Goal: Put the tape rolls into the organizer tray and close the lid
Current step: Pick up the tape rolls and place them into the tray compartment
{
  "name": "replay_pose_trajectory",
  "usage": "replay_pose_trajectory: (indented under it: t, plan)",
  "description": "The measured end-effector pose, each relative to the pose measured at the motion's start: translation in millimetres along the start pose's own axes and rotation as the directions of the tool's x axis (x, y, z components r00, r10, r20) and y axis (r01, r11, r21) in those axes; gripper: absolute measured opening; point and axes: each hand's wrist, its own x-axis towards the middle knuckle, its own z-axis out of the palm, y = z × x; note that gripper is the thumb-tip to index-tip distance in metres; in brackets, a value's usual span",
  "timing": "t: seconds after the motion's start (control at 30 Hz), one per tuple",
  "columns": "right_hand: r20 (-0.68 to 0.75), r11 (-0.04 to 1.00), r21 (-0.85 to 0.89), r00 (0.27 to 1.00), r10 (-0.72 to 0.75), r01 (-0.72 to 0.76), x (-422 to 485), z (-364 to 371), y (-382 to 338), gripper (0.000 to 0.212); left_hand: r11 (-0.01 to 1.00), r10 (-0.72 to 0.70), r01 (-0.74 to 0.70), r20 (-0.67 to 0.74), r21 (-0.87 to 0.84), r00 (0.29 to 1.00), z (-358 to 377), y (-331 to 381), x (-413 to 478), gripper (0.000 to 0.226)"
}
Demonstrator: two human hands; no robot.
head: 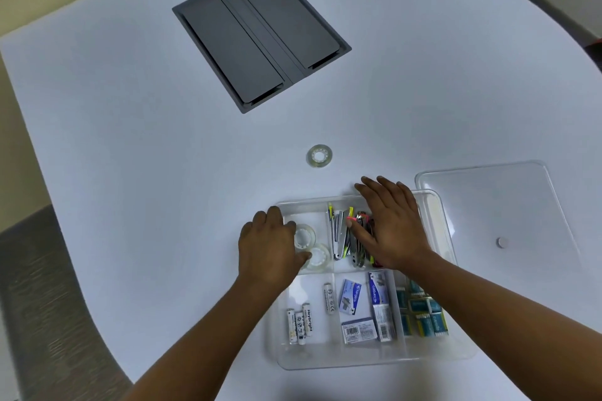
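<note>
Tape rolls (309, 246) seemingly under left hand (268, 246)

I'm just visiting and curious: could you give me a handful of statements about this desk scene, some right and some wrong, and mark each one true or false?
1. One tape roll lies on the white table, outside the organizer tray. True.
2. The clear lid is closed over the tray. False: it lies flat on the table to the right of the tray.
3. The left hand is at the compartment that holds two tape rolls. True.
4. The right hand is picking up the batteries. False: it rests over the far compartment with the staplers; the batteries lie untouched nearer the person.
5. The tray has only one undivided space. False: dividers split it into several compartments.
</note>
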Motion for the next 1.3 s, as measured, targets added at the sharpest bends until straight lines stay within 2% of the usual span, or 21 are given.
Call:
replay_pose_trajectory:
  t: [0.2, 0.37, 0.53, 0.7, 0.83, 1.0, 1.2, 1.3]
  plan:
    - [-0.023, 1.0, 0.002, 1.0, -0.006, 0.006, 2.4, -3.0, -1.2, 0.059, 0.998, -0.059, 0.06, -0.037, 0.011, 0.998, 4.0, 4.6, -1.3, 0.047]
    - [-0.024, 1.0, 0.006, 1.0, -0.007, 0.007, 1.6, -2.2, -0.4, 0.059, 0.974, -0.097, 0.064, -0.148, -0.218, 0.984, -6.3, 0.6, -2.2, 0.051]
    - [-0.004, 1.0, 0.009, 1.0, 0.001, -0.001, 1.3, -2.4, -0.7, 0.059, 0.958, -0.055, -0.011, -0.222, -0.287, 0.973, -21.5, 5.5, 36.5, 0.053]
    - [0.014, 1.0, 0.023, 1.0, 0.015, -0.016, 0.9, -3.0, -0.4, 0.058, 0.973, 0.118, -0.141, -0.132, -0.181, 0.984, -24.8, 14.9, 96.1, 0.056]
    - [0.021, 0.999, 0.032, 1.0, 0.017, -0.017, 1.5, -3.4, -0.4, 0.058, 0.947, 0.153, -0.172, -0.089, -0.27, 0.984, -23.6, 22.0, 131.2, 0.05]
    - [0.02, 0.999, 0.049, 1.0, 0.014, -0.015, 1.0, -4.1, -0.9, 0.058, 0.957, 0.249, -0.242, 0.023, -0.163, 0.968, -15.4, 16.3, 156.9, 0.046]
    - [0.028, 0.997, 0.066, 0.999, 0.024, -0.026, 2.3, -3.9, 0.1, 0.056, 0.949, 0.281, -0.287, -0.058, -0.133, 0.958, -17.1, 14.1, 157.3, 0.031]
    - [0.038, 0.997, 0.068, 0.999, 0.021, -0.024, 2.4, -6.7, -0.9, 0.056, 0.932, 0.287, -0.309, -0.132, -0.192, 0.949, -25.2, 13.9, 152.1, 0.036]
